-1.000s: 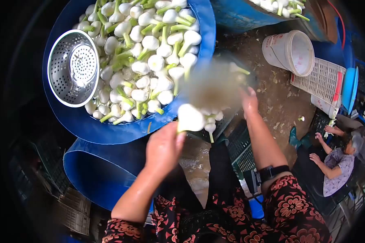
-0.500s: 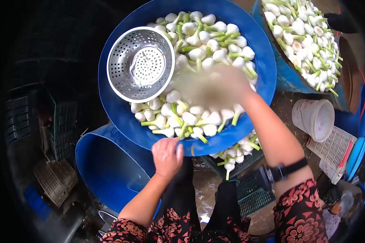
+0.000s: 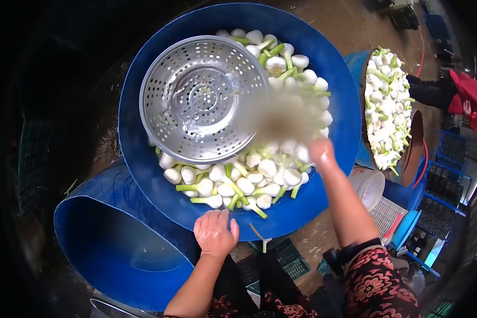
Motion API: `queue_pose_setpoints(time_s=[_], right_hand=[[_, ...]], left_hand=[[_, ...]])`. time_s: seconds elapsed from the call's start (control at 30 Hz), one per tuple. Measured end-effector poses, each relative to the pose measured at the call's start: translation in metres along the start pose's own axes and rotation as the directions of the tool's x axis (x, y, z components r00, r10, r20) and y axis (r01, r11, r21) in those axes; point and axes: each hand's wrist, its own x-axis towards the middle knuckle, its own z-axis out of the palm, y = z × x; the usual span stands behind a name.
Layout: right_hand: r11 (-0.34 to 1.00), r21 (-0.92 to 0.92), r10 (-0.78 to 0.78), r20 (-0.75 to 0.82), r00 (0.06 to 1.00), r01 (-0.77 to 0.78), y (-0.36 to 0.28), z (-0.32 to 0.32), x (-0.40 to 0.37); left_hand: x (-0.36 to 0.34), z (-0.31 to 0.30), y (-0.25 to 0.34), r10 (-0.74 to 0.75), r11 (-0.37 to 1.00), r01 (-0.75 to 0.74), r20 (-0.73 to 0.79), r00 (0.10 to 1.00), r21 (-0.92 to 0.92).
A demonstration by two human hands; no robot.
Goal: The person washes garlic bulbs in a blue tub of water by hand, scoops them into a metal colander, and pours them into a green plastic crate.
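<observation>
A big round blue tub [image 3: 342, 175] holds many white garlic bulbs [image 3: 204, 186] with green stems. On the left side of the tub, a perforated metal colander [image 3: 159, 95] lies over the garlic with nothing in it. My left hand [image 3: 215, 233] is closed over the tub's near rim. My right hand [image 3: 321, 151] reaches over the right part of the garlic. A blurred patch hides its fingers and the colander's right edge, so whether it holds anything cannot be seen.
An overturned blue barrel [image 3: 85, 238] lies at left. To the right stand another container heaped with garlic [image 3: 389, 106], a white bucket [image 3: 367, 188] and a light crate [image 3: 384, 217]. A person in red [image 3: 469, 93] is at far right. A dark green crate [image 3: 291, 259] lies below.
The view has shifted, and the colander looks larger and spreads further right over the garlic. My right hand remains over the garlic; my left hand stays on the rim. The person in red now shows.
</observation>
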Motion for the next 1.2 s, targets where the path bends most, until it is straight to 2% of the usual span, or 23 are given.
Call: queue_pose_setpoints(time_s=[0.07,0.1,0.13,0.2,0.23,0.3,0.37,0.43,0.5,0.57,0.63,0.67,0.77,0.83,0.87,0.9,0.97,1.0,1.03,1.07,1.1,1.13,1.2], right_hand=[[0.991,-0.062,-0.121,-0.105,0.987,0.115,-0.033,-0.028,0.046],[0.955,-0.285,-0.094,-0.027,0.995,0.083,-0.050,-0.033,0.085],[0.949,-0.243,-0.210,-0.012,0.978,0.201,-0.067,-0.025,0.107],[0.856,-0.450,-0.212,0.143,0.967,0.254,-0.057,0.016,0.167],[0.517,-0.834,-0.043,0.198,0.979,0.191,-0.100,0.023,0.137],[0.597,-0.799,0.163,0.214,0.963,0.077,-0.117,0.037,0.113],[0.567,-0.792,0.178,0.385,0.906,0.225,-0.069,0.056,0.109],[0.722,-0.619,-0.231,0.206,0.951,0.310,-0.004,0.063,0.068],[0.813,-0.561,-0.017,0.248,0.969,0.157,-0.006,0.039,0.012],[0.989,0.043,-0.149,0.261,0.954,0.143,-0.017,0.002,-0.041],[0.840,0.513,0.034,0.276,0.960,-0.178,-0.025,-0.023,-0.052],[0.757,0.597,0.060,0.343,0.937,-0.267,-0.032,-0.037,-0.042],[0.772,0.537,-0.083,0.615,0.784,-0.340,-0.047,-0.048,0.010],[0.914,0.245,0.069,0.691,0.719,-0.323,-0.078,-0.022,0.012],[0.996,-0.071,0.015,0.748,0.664,0.058,-0.054,0.017,0.037],[0.900,-0.086,-0.209,0.775,0.596,0.427,-0.061,0.032,0.022],[0.967,-0.048,-0.189,0.519,0.834,0.249,-0.041,0.083,0.013],[0.878,0.066,-0.452,0.441,0.775,0.474,-0.001,0.123,0.029],[0.991,0.113,-0.120,0.486,0.865,0.074,0.007,0.142,0.035],[0.939,0.206,0.159,0.449,0.879,-0.276,-0.017,0.128,0.013],[0.917,0.287,0.120,0.464,0.877,-0.277,-0.007,0.129,0.008],[0.948,0.117,0.220,0.431,0.875,-0.296,-0.021,0.111,-0.012],[0.844,0.501,0.010,0.342,0.940,-0.191,0.008,0.085,-0.038]], left_hand=[[0.001,-0.002,0.000,0.014,1.000,-0.014,-0.006,1.000,0.005],[0.003,-0.002,0.001,0.016,1.000,-0.016,-0.014,1.000,0.001],[0.003,-0.002,0.001,0.020,1.000,-0.020,-0.006,1.000,-0.005],[0.003,-0.002,0.000,0.012,1.000,-0.011,0.023,1.000,-0.016],[0.006,0.000,0.002,0.005,1.000,-0.005,0.025,1.000,-0.016],[0.006,0.000,0.002,0.023,1.000,-0.023,0.009,1.000,0.001],[0.007,0.003,0.000,0.027,1.000,-0.027,-0.021,0.999,0.000],[0.005,0.004,0.000,0.031,0.999,-0.031,-0.012,0.999,-0.010],[0.005,0.005,0.000,0.031,0.999,-0.031,-0.023,0.999,-0.007],[0.002,0.003,0.001,0.030,1.000,-0.030,-0.018,0.999,0.001],[0.003,0.002,0.001,0.044,0.999,-0.044,-0.019,0.999,-0.002],[0.003,0.002,0.002,0.047,0.999,-0.047,-0.014,0.999,0.003],[0.003,0.001,0.001,0.060,0.998,-0.060,-0.037,0.998,0.014],[0.003,0.004,0.003,0.068,0.998,-0.068,-0.054,0.996,0.010],[0.003,0.004,0.004,0.085,0.996,-0.084,-0.069,0.994,0.026],[0.003,0.005,0.003,0.108,0.994,-0.105,-0.084,0.991,0.035],[0.002,0.010,0.001,0.118,0.993,-0.116,-0.102,0.988,0.026],[0.001,0.007,0.000,0.108,0.994,-0.104,-0.085,0.990,0.043],[0.001,0.007,0.001,0.103,0.994,-0.100,-0.074,0.992,0.050],[-0.002,0.007,0.001,0.083,0.995,-0.081,-0.045,0.996,0.061],[-0.002,0.005,-0.001,0.082,0.994,-0.081,-0.017,0.996,0.070],[-0.002,0.001,0.002,0.014,0.997,-0.019,0.078,0.997,0.070],[0.011,-0.004,-0.001,-0.121,0.991,0.122,0.009,0.993,-0.062]])
